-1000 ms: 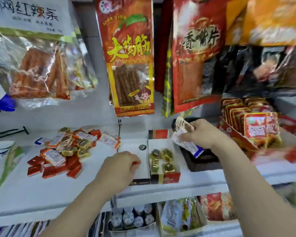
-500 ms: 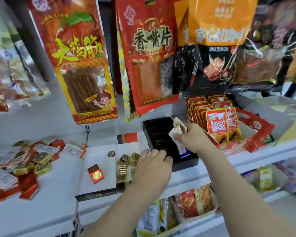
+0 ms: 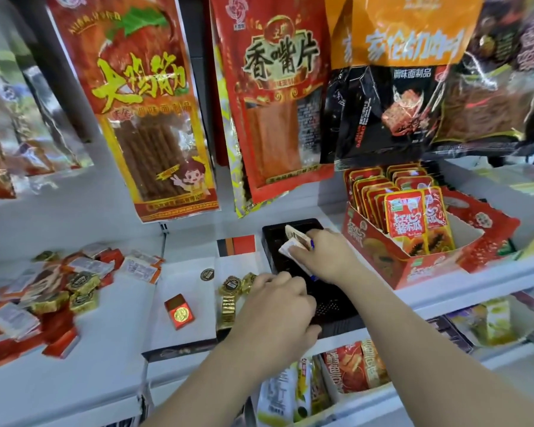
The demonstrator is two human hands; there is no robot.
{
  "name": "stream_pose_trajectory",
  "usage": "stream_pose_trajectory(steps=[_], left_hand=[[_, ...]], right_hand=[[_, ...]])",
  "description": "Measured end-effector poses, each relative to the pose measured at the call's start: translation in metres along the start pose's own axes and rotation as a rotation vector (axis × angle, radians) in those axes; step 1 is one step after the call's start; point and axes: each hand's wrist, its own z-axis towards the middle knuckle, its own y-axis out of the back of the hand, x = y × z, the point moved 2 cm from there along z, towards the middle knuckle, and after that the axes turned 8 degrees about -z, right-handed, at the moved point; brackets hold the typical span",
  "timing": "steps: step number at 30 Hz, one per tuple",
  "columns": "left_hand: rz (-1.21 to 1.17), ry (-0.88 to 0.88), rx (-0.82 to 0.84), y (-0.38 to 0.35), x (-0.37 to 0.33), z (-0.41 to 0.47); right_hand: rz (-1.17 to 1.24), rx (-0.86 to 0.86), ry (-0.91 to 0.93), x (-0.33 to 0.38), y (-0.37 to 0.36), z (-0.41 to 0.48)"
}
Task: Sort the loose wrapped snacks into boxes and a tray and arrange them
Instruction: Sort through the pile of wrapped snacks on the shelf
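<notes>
A heap of loose wrapped snacks (image 3: 59, 291), red, gold and white, lies on the white shelf at the left. A white box (image 3: 195, 291) holds one red snack (image 3: 179, 312). Beside it, a second box holds gold snacks (image 3: 230, 291). A black tray (image 3: 333, 303) stands right of them. My left hand (image 3: 278, 315) has its fingers curled over the tray's near left corner, thumb on the front wall. My right hand (image 3: 324, 257) pinches a few white wrapped snacks (image 3: 293, 241) low over the tray's far half.
A red display box (image 3: 379, 260) of upright red packets stands right of the tray. Large snack bags (image 3: 154, 112) hang from the back wall above the shelf. Below the shelf edge, a lower shelf carries more packets (image 3: 349, 368).
My left hand left the white box, where a red snack now lies, and moved right onto the black tray's corner. My right hand came down over the tray with the white snacks.
</notes>
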Motion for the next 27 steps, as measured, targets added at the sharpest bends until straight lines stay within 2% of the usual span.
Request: stream_pose_trajectory(steps=[2,4,11,16,20,23,27], left_hand=[[-0.015,0.002,-0.022,0.0,0.001,0.0],[-0.02,0.003,-0.039,0.001,0.001,0.001],[-0.008,0.033,-0.037,-0.002,0.005,0.003],[0.08,0.024,0.014,0.003,0.002,0.006],[0.066,0.054,0.039,0.006,0.007,0.001],[0.009,0.122,0.093,0.013,0.023,-0.014],[-0.007,0.337,0.264,0.019,0.059,-0.042]], right_hand=[[-0.163,-0.017,-0.052,-0.001,-0.001,0.0],[-0.164,-0.018,-0.086,-0.001,0.0,-0.002],[-0.182,-0.024,0.06,-0.003,-0.007,-0.006],[-0.084,-0.031,0.03,-0.002,-0.006,-0.007],[0.036,0.061,-0.03,-0.011,-0.008,-0.004],[0.046,0.109,-0.046,-0.009,-0.014,-0.009],[-0.002,0.068,0.069,0.01,-0.022,-0.016]])
